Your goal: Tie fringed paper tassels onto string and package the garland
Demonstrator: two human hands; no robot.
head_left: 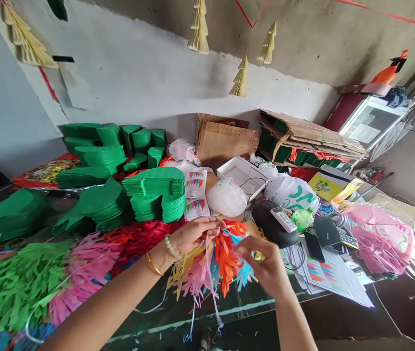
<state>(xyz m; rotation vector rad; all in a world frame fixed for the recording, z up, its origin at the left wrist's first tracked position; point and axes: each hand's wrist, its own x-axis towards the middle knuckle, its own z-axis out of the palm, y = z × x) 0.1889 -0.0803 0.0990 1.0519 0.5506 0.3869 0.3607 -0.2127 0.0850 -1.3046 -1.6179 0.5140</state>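
My left hand (pixel 193 235), with a pearl bracelet and a gold bangle at the wrist, pinches the top of a bunch of paper tassels (pixel 218 265) in orange, pink, yellow and blue. My right hand (pixel 264 265) is closed on the same bunch from the right side. Thin white ribbon (pixel 213 297) hangs down from the tassels over the dark table. Both hands hold the bunch up above the table's front part.
Piles of fringed paper in green (pixel 13 287), pink (pixel 83 273) and red (pixel 138 239) lie at the left. Stacks of green cut paper (pixel 156 192) stand behind. Cardboard boxes (pixel 222 139), plastic bags (pixel 227 197), a remote control (pixel 283 219), a pink tassel bag (pixel 379 241) and printed sheets (pixel 324 275) crowd the right.
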